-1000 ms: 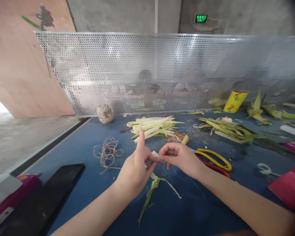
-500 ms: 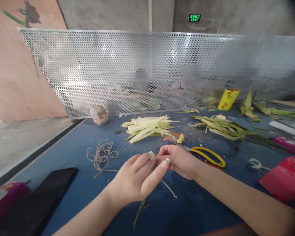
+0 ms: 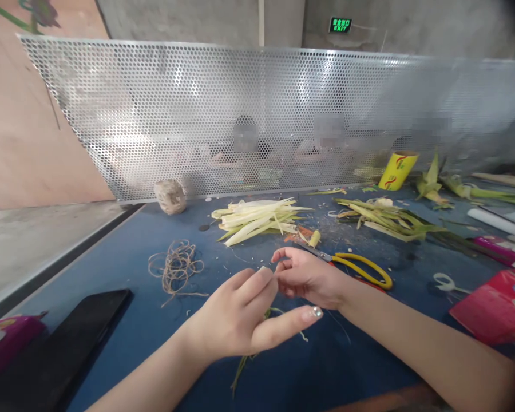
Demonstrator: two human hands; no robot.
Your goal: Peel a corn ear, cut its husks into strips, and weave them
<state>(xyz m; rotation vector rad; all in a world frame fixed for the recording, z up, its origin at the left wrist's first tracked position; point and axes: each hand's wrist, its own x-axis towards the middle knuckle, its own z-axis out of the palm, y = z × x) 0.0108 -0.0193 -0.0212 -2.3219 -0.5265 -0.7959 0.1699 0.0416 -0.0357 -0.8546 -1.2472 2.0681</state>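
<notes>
My left hand point(image 3: 240, 312) is closed in the middle, its fingers curled over a small pale piece of husk point(image 3: 262, 268) whose edge shows above them. Its thumb points out to the right. My right hand point(image 3: 309, 277) meets those fingertips with curled, pinching fingers; what lies between them is hidden. Thin green strands point(image 3: 239, 372) show below the left hand; I cannot tell whether they hang from it or lie on the table. Yellow-handled scissors point(image 3: 364, 269) lie just beyond my right hand. A pile of pale husk strips point(image 3: 260, 220) is farther back.
Tangled twine point(image 3: 178, 269) and a black phone-like slab point(image 3: 64, 349) lie left on the blue table point(image 3: 124, 252). A pale block point(image 3: 170, 196) stands by the perforated metal screen point(image 3: 214, 114). Right are green leaves point(image 3: 390, 220), a yellow roll point(image 3: 397, 170) and a red packet point(image 3: 495, 306). People sit behind the screen.
My left thumb has swung away from the right fingers and stretched right. The right fingers have loosened and shifted slightly. Less of the pale piece shows. The view has tilted a little.
</notes>
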